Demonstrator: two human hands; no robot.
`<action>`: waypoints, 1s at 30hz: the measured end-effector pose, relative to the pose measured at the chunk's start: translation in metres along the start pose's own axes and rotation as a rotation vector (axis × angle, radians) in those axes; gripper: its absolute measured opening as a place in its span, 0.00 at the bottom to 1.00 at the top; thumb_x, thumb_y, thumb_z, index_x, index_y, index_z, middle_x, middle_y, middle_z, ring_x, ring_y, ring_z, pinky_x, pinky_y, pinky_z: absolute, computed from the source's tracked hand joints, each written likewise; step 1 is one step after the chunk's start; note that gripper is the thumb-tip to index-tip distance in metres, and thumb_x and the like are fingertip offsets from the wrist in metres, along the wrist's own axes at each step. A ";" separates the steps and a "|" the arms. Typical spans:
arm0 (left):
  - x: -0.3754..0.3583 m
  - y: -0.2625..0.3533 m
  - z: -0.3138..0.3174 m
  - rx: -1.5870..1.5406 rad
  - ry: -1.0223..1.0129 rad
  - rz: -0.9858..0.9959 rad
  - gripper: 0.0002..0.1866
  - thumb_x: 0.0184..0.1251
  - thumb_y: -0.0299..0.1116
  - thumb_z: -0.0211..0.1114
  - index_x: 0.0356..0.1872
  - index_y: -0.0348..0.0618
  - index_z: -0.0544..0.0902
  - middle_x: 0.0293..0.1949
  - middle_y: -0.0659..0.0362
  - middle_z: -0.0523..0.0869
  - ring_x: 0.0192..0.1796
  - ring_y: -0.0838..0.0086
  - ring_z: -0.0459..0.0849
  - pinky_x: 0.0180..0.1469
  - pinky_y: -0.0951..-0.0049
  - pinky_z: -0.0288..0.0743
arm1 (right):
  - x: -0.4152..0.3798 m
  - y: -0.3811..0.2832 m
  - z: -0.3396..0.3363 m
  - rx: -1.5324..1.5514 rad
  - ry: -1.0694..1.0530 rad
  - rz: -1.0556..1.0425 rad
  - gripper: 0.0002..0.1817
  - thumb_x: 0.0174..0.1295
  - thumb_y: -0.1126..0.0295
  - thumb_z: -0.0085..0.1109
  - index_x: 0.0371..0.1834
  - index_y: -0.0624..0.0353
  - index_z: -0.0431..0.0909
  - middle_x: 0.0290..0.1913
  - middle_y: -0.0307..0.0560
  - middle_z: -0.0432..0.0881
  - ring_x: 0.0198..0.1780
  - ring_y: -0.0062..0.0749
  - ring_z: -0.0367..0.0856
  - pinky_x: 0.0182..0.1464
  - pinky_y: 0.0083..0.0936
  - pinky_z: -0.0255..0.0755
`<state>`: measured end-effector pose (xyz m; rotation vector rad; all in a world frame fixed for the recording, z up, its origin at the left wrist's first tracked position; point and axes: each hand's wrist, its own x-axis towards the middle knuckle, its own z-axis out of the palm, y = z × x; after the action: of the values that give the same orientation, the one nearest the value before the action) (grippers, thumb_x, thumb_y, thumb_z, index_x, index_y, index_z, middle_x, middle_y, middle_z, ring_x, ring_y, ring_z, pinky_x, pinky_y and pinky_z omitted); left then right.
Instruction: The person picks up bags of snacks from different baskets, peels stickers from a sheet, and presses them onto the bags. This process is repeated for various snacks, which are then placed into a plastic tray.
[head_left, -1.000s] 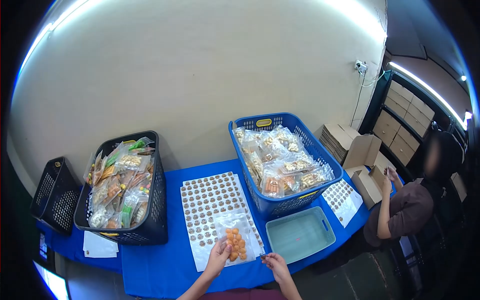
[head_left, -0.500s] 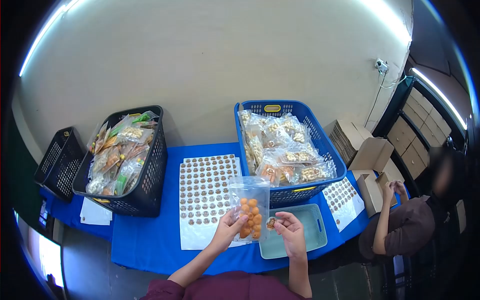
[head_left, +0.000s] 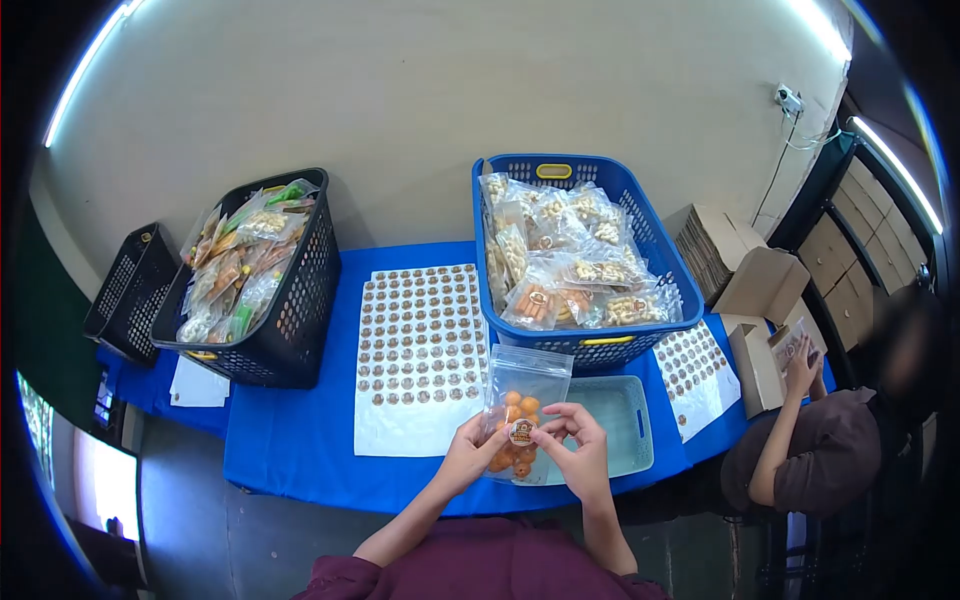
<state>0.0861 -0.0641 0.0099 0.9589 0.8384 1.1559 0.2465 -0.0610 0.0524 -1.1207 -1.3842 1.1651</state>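
Note:
A clear zip bag (head_left: 529, 380) with round orange snacks stands upright above the table's front edge. My left hand (head_left: 470, 452) grips its left side, fingers closed on the plastic. A round brown-and-white sticker (head_left: 522, 432) lies against the front of the bag. The thumb of my right hand (head_left: 580, 452) touches the sticker's right edge, with the fingers bent beside the bag. Behind the bag and my right hand is a pale green tray (head_left: 630, 425), partly hidden. A white sheet of round stickers (head_left: 415, 345) lies left of the bag.
A blue basket (head_left: 650, 235) of filled bags stands behind the tray. A black basket (head_left: 318, 260) of bags is at the left, with a smaller black basket (head_left: 130, 290) beyond. Another sticker sheet (head_left: 697, 375), cardboard boxes (head_left: 755, 365) and a co-worker (head_left: 820, 450) are at the right.
My right hand has brought the sticker leftward from beside the bag onto its front. The view has tilted down a little. The co-worker's hands now hold a small bag.

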 end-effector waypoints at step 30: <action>-0.002 -0.025 0.041 0.014 0.084 0.137 0.17 0.64 0.28 0.55 0.51 0.29 0.67 0.44 0.55 0.79 0.44 0.79 0.78 0.45 0.79 0.74 | -0.030 0.030 -0.033 -0.054 0.341 -0.091 0.15 0.48 0.79 0.62 0.39 0.62 0.69 0.25 0.35 0.71 0.24 0.12 0.64 0.29 0.11 0.60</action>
<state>0.1320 -0.0766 0.0023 0.9977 0.8588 1.3171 0.2840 -0.0835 0.0221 -1.2176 -1.1929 0.8311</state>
